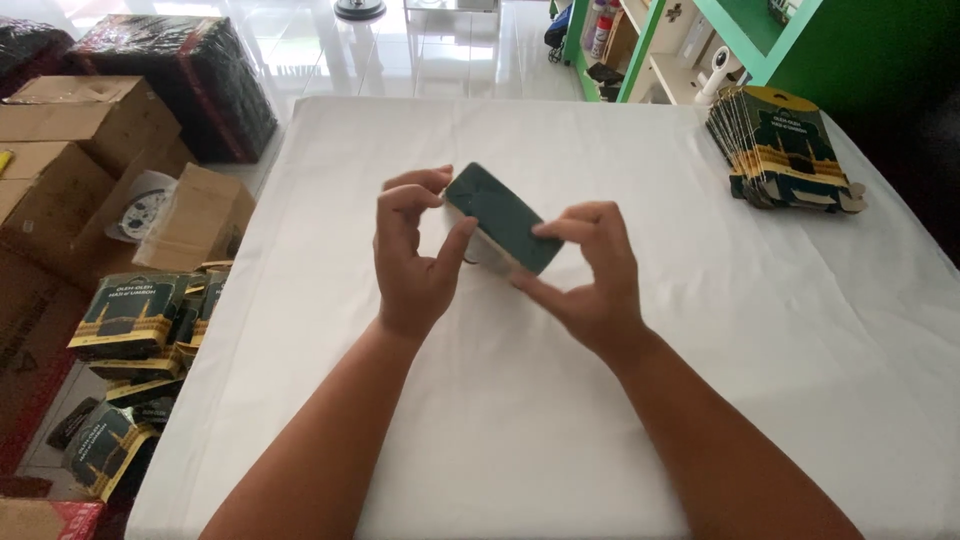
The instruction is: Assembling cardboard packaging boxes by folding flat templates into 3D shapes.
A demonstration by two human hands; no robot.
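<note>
Both hands, the left hand point(410, 255) and right hand point(590, 280), pinch a dark green flat box point(503, 217) above the middle of the white desk point(700, 380), fingers clenched on its ends, so a loose pinch could probably drop it toward six o'clock.

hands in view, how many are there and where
2. The left hand grips the near-left end of a dark green box; the right hand grips its far-right end, above the white table. None seems hidden.
</note>
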